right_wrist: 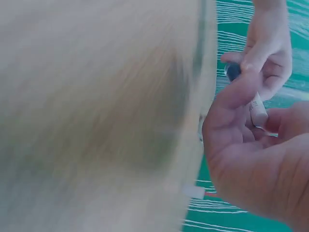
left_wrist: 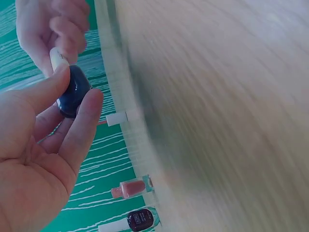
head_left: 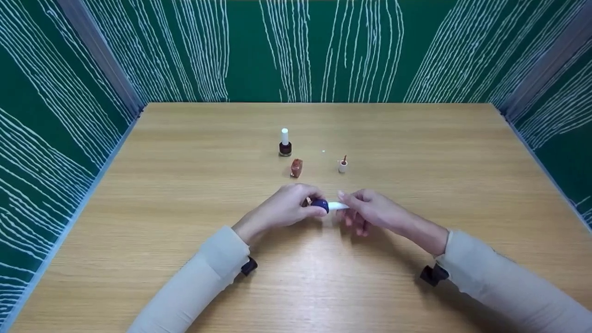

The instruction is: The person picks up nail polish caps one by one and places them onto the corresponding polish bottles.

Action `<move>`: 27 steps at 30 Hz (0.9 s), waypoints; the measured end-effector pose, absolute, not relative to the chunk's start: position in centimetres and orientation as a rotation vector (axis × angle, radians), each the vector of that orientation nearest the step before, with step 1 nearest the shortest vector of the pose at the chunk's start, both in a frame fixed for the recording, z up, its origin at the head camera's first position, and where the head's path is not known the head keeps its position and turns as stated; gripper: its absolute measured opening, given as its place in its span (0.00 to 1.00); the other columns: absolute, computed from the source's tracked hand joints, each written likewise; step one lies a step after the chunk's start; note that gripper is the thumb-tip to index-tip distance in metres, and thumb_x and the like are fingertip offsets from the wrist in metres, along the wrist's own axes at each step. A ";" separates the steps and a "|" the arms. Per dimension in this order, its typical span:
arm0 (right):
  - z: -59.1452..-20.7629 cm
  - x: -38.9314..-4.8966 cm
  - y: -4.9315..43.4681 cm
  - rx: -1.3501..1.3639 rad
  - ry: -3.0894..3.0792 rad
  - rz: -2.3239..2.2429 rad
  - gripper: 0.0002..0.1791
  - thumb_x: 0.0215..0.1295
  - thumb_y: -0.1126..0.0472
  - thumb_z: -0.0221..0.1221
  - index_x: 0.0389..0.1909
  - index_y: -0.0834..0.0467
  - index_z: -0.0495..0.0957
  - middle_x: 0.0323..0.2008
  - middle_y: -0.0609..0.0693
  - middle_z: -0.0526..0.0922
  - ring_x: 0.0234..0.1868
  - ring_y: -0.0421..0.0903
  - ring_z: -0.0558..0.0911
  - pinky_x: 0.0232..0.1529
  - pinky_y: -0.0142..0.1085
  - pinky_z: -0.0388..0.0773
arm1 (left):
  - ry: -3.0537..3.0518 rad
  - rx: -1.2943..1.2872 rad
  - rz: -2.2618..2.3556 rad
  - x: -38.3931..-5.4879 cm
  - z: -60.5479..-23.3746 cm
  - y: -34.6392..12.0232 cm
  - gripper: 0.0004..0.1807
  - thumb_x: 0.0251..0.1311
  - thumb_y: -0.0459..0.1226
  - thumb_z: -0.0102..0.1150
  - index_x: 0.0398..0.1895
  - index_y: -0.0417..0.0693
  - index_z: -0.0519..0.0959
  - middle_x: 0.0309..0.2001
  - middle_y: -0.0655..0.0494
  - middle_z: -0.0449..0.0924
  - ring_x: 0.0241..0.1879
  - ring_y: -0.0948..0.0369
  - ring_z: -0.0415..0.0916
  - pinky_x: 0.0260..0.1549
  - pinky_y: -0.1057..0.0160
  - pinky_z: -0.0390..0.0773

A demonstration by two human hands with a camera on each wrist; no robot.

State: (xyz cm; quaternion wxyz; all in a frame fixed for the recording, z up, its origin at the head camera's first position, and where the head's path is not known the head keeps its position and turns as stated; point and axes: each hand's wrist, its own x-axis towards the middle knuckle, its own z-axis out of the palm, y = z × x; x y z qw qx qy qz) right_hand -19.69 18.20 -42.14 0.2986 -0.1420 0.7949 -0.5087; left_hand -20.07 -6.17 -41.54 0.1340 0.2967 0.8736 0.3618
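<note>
Between the two hands a nail polish bottle with dark blue polish lies sideways in the air over the table. My left hand grips its glass body between thumb and fingers, as the left wrist view shows closely. At the other end, my right hand pinches the white cap with thumb and fingers. In the left wrist view the cap meets the dark blue bottle. The right wrist view shows the cap partly covered by the right fingers.
Beyond the hands, an uncapped reddish nail polish bottle stands on the wooden table. Its white cap stands to the right, brush up. Further back is a capped dark nail polish bottle. Green walls with white lines enclose the table.
</note>
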 end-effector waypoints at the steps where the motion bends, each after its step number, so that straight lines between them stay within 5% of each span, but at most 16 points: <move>1: -42.1 -19.7 18.3 -0.466 2.196 -1.311 0.23 0.79 0.46 0.52 0.47 0.64 0.80 0.30 0.54 0.81 0.19 0.44 0.79 0.20 0.35 0.77 | 2.517 0.832 1.060 -20.1 -41.5 -6.2 0.12 0.66 0.43 0.67 0.47 0.46 0.84 0.38 0.61 0.82 0.37 0.63 0.76 0.37 0.66 0.75; 6: -41.7 -19.8 19.2 -0.950 2.566 -1.119 0.15 0.70 0.56 0.65 0.54 0.55 0.81 0.40 0.48 0.83 0.22 0.44 0.77 0.21 0.32 0.74 | 2.402 0.740 1.159 -20.3 -41.3 -6.4 0.13 0.67 0.43 0.66 0.49 0.46 0.83 0.39 0.59 0.82 0.37 0.58 0.80 0.34 0.66 0.77; 9: -41.7 -19.9 19.4 -1.128 2.655 -1.070 0.12 0.69 0.57 0.66 0.51 0.54 0.83 0.37 0.44 0.85 0.22 0.46 0.79 0.21 0.31 0.75 | 2.330 0.734 1.200 -20.3 -41.1 -6.5 0.13 0.67 0.42 0.66 0.49 0.46 0.83 0.39 0.57 0.82 0.38 0.53 0.82 0.33 0.66 0.79; 17: -41.6 -19.6 19.4 -1.170 2.683 -1.100 0.12 0.69 0.57 0.64 0.48 0.57 0.84 0.34 0.49 0.86 0.20 0.44 0.81 0.21 0.32 0.78 | 2.371 0.788 1.171 -20.1 -40.8 -6.5 0.13 0.68 0.45 0.65 0.49 0.47 0.83 0.38 0.58 0.82 0.31 0.65 0.77 0.29 0.67 0.75; 27: -41.9 -19.5 18.7 -1.200 2.800 -1.080 0.12 0.73 0.54 0.60 0.46 0.59 0.83 0.27 0.48 0.82 0.19 0.37 0.76 0.18 0.30 0.72 | 2.475 0.815 1.133 -19.8 -40.7 -6.4 0.15 0.69 0.45 0.63 0.52 0.48 0.83 0.39 0.61 0.80 0.28 0.63 0.73 0.27 0.67 0.72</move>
